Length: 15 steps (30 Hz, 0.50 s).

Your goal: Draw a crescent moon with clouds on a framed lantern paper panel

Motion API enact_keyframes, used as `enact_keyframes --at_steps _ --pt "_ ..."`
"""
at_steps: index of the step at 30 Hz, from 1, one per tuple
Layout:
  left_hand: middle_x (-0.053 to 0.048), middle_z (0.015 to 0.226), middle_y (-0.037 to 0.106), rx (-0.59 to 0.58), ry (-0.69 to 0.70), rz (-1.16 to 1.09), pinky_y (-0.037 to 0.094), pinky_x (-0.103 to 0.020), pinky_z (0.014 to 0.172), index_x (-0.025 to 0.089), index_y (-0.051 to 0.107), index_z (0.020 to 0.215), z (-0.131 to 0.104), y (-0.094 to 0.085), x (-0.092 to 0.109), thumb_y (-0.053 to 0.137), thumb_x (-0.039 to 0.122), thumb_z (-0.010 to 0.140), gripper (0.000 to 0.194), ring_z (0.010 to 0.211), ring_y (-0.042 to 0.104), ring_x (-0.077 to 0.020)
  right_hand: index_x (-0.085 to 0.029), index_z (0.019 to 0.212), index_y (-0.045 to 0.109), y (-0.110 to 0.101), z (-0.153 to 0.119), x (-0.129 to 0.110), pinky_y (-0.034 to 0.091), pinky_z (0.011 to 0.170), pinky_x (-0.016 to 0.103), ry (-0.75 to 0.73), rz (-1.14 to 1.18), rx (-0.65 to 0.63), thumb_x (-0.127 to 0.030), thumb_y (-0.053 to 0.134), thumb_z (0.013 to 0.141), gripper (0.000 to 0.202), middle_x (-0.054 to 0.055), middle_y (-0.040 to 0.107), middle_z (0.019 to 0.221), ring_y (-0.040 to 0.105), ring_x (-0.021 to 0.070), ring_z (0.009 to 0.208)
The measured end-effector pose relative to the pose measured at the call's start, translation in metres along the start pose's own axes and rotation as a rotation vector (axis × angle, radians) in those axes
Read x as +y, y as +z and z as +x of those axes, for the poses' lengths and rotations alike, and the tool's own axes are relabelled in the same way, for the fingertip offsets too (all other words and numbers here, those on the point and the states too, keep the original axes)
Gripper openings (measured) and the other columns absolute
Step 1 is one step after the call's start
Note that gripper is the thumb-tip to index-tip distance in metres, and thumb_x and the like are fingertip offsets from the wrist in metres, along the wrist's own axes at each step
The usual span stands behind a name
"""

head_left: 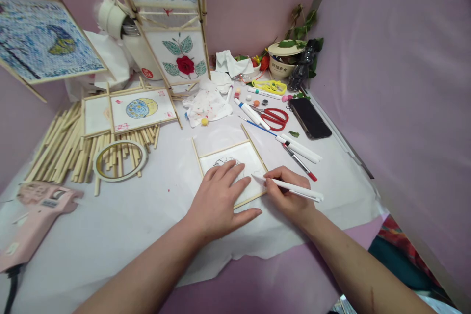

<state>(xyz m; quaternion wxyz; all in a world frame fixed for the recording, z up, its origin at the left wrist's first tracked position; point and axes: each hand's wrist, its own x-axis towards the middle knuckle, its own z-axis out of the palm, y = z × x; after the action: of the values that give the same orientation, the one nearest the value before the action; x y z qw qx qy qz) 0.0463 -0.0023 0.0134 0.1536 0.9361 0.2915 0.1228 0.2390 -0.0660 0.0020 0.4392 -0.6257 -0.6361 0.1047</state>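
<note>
A white sheet of paper (pixel 253 157) in a thin wooden stick frame (pixel 223 149) lies on the table before me. Dark lines of a round drawing show on it, partly covered by my left hand (pixel 222 194). That hand rests flat across the sheet with its fingers spread. In my right hand (pixel 290 195) is a white pen (pixel 296 187), pinched between thumb and fingers. Its tip meets the paper near some faint lines at the right side of the sheet.
Left are wooden sticks (pixel 62 149), a tape roll (pixel 96 169) and a pink glue gun (pixel 40 223). Framed pictures (pixel 180 56) stand behind. Red-handled scissors (pixel 275 118), a red-capped pen (pixel 300 162), white markers (pixel 300 148) and a phone (pixel 309 117) lie right.
</note>
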Motion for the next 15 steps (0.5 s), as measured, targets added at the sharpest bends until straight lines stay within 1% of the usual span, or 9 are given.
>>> enact_keyframes --at_steps 15 --pt "-0.012 0.141 0.048 0.004 0.002 0.005 0.032 -0.052 0.105 0.02 0.058 0.119 -0.0001 -0.0011 0.0006 0.059 0.061 0.082 0.055 0.134 0.035 -0.0343 -0.019 0.082 0.062 -0.001 0.0007 -0.0003 0.046 0.054 0.024 -0.035 0.021 -0.021 -0.015 0.056 0.081 0.007 0.0 0.066 0.066 0.061 0.0126 0.057"
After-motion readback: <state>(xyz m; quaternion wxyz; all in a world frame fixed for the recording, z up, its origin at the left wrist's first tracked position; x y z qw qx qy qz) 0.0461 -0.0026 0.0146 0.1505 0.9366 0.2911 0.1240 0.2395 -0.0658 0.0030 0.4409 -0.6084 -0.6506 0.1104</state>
